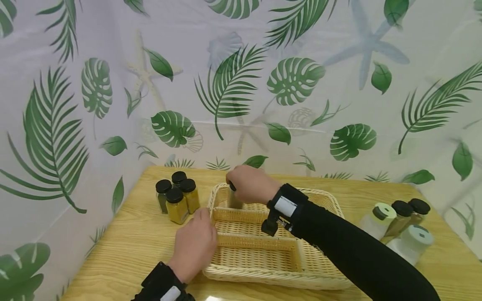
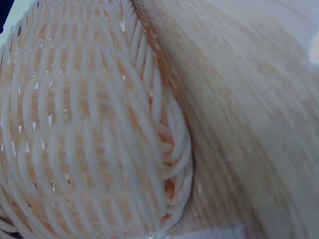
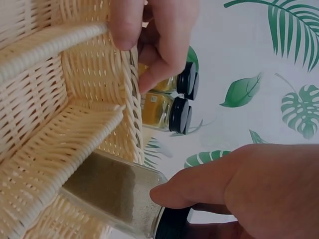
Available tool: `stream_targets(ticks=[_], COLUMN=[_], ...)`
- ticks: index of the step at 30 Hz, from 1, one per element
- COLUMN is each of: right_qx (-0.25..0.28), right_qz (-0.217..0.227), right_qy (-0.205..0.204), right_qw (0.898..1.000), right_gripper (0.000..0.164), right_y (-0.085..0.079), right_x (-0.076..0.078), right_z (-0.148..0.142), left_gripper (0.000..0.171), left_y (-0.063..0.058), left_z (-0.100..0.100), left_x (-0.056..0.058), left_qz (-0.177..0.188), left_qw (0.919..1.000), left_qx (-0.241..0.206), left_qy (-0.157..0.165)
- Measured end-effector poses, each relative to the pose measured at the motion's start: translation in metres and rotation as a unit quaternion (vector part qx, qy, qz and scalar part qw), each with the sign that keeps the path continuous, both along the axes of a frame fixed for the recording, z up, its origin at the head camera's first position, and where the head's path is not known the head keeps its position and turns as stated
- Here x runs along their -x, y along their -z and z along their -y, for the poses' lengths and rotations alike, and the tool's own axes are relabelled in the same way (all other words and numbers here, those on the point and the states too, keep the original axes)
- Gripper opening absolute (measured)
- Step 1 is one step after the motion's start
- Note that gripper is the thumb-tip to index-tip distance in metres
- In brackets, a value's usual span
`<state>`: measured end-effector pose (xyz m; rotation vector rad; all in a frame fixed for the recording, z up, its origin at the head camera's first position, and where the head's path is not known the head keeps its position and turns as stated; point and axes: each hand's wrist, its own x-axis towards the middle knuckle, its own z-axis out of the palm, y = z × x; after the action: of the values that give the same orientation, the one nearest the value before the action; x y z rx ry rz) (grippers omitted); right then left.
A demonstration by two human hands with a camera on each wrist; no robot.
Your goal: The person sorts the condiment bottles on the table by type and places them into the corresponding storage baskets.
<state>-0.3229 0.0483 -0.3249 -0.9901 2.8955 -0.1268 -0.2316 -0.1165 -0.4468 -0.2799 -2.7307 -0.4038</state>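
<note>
My right hand (image 1: 254,184) holds a spice jar (image 3: 112,191) by its black lid end. Grey-brown powder fills much of this clear jar, whose lower part stands inside the back left compartment of a wicker basket (image 1: 278,281). On the basket's left side, my left hand (image 1: 195,242) grips the rim, with fingers on both sides of the wall in the right wrist view. Only the basket's woven wall (image 2: 75,119) and the table show in the left wrist view; the left hand is hidden there.
Several black-lidded jars (image 1: 177,205) of yellow and dark contents stand left of the basket on the wooden table (image 1: 124,251). To the right, beyond my right forearm, are jars with pale lids (image 1: 419,235) and black lids (image 1: 402,207). A leaf-printed cloth (image 1: 241,83) hangs behind.
</note>
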Motion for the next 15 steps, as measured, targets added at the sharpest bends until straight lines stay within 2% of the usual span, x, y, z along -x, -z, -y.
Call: stream_targets(ticks=[15], right_qx=[-0.004], right_qz=[-0.011], right_qy=[-0.004], right_qw=[1.0], right_gripper=[0.021], right_y=[0.018], right_x=[0.005], right_z=[0.019], left_gripper=[0.021], left_y=[0.002], left_z=[0.0], left_x=[0.0], left_qz=[-0.008], left_qw=[1.0], left_qx=[0.006], left_qy=[-0.001])
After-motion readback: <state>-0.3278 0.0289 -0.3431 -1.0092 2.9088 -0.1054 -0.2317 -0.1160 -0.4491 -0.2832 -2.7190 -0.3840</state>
